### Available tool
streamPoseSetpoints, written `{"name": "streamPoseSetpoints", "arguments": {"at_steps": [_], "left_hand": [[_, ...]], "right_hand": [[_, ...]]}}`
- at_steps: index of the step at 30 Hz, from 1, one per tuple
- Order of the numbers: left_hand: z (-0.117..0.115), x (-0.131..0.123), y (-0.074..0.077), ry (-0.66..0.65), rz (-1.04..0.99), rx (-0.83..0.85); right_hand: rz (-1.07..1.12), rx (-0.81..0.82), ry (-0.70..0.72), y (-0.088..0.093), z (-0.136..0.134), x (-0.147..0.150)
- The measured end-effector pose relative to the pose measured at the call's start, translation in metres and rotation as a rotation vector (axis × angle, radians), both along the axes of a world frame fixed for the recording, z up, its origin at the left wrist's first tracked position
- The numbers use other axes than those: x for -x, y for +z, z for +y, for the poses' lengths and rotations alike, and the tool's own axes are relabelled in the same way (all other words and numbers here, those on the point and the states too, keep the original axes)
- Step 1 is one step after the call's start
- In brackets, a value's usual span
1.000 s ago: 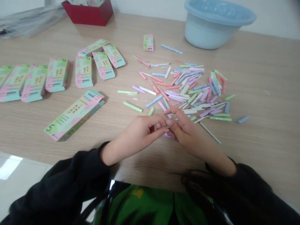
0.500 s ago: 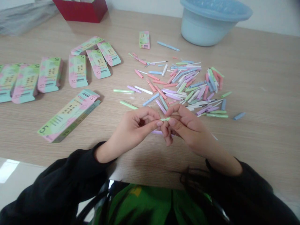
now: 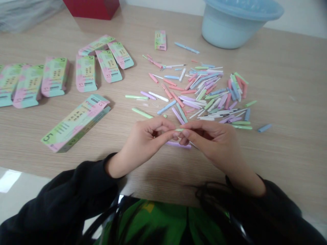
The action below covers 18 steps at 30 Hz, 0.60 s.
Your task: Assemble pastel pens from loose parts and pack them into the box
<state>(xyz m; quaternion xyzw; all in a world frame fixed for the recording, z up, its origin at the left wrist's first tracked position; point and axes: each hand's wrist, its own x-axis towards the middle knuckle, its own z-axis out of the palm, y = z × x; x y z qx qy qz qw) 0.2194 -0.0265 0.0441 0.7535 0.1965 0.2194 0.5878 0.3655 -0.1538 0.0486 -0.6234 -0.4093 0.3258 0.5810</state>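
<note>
Far left on the table (image 3: pixel 293 85): a row of flat pastel boxes (image 3: pixel 55 76), with one long box (image 3: pixel 76 123) lying nearer the edge. Centre: left hand (image 3: pixel 146 139) and right hand (image 3: pixel 217 143) meet fingertip to fingertip, both pinching a small green pen piece (image 3: pixel 178 129) just above a purple pen (image 3: pixel 178 145). Right, behind hands: loose pen parts (image 3: pixel 209 93); blue basin (image 3: pixel 237 22) beyond.

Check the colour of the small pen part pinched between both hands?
Pale green pen part, pinched between left hand and right hand; head view shows it.
</note>
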Motion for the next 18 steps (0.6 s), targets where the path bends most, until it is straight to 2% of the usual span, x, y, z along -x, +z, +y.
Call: {"name": "streamPoseSetpoints", "arguments": {"at_steps": [3,7,11,12,14,16,18], "left_hand": [[0.000,0.001,-0.002,-0.012,0.029,-0.004],[0.001,0.002,-0.003,0.018,0.076,-0.098],[0.011,0.003,-0.001,-0.137,0.119,-0.193],[0.015,0.004,-0.001,-0.147,0.138,-0.270],[0.022,0.003,-0.002,-0.051,0.226,-0.488],[0.026,0.001,-0.006,0.090,0.397,-0.723],[0.027,-0.004,-0.013,0.118,0.600,-0.875]], "right_hand": [[0.023,0.017,0.027,-0.001,-0.001,-0.002],[0.006,0.021,0.041,-0.006,0.000,-0.002],[-0.052,0.002,0.051,-0.006,0.000,-0.001],[-0.074,0.003,0.039,-0.004,0.000,-0.002],[-0.143,0.013,-0.024,0.000,0.000,-0.007],[-0.231,0.025,-0.105,0.002,0.000,-0.015],[-0.308,0.028,-0.149,0.002,0.000,-0.023]]}}
